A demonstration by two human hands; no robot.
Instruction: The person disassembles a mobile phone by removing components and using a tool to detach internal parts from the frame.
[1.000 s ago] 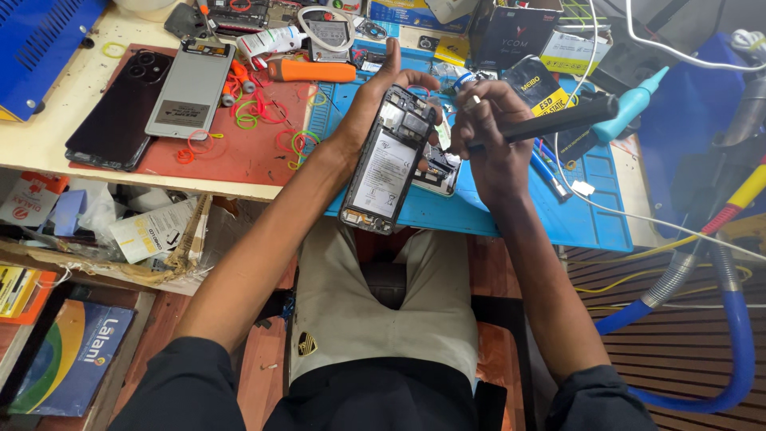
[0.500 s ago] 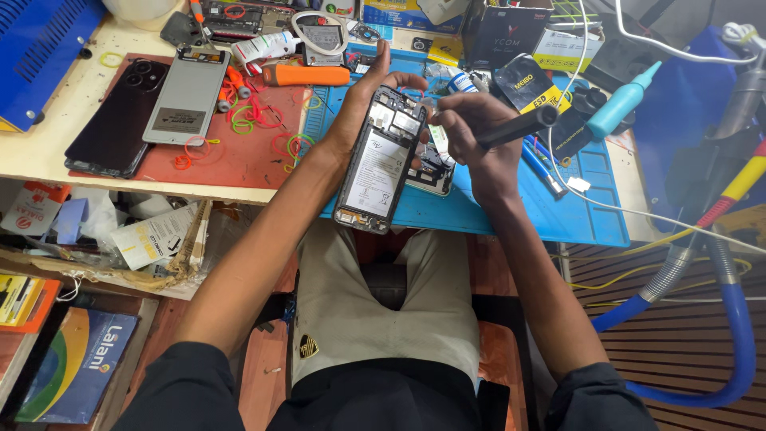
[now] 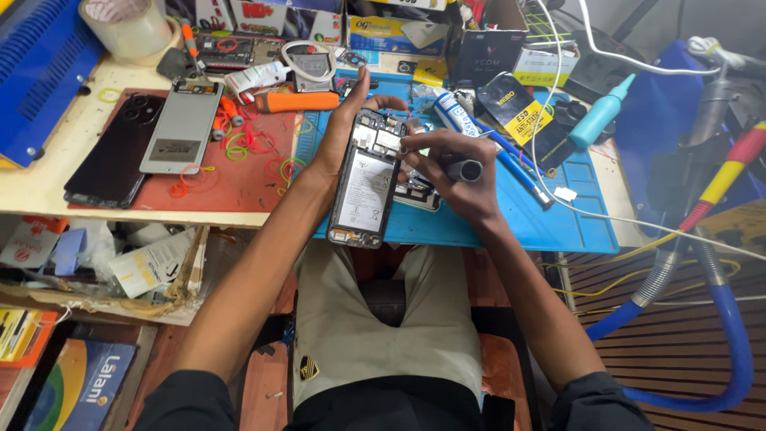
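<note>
My left hand (image 3: 345,132) grips an opened phone (image 3: 368,179) with its back cover off, so the battery and circuit boards show. It holds the phone tilted above the near edge of a blue work mat (image 3: 542,219). My right hand (image 3: 448,169) is shut on a dark screwdriver (image 3: 461,169). The tool's tip rests at the upper right of the phone's board. A second small phone part (image 3: 416,192) lies on the mat under my right hand.
On a red mat (image 3: 239,179) to the left lie a black phone (image 3: 114,150), a grey phone panel (image 3: 183,128), rubber bands and an orange tool (image 3: 295,101). A teal bottle (image 3: 600,116), tape roll (image 3: 128,28), boxes, white cables and a blue hose (image 3: 722,343) crowd the bench.
The screwdriver has swung from pointing out to the right to end-on toward me, tip down on the phone. The view has shifted, so the phone sits lower in frame.
</note>
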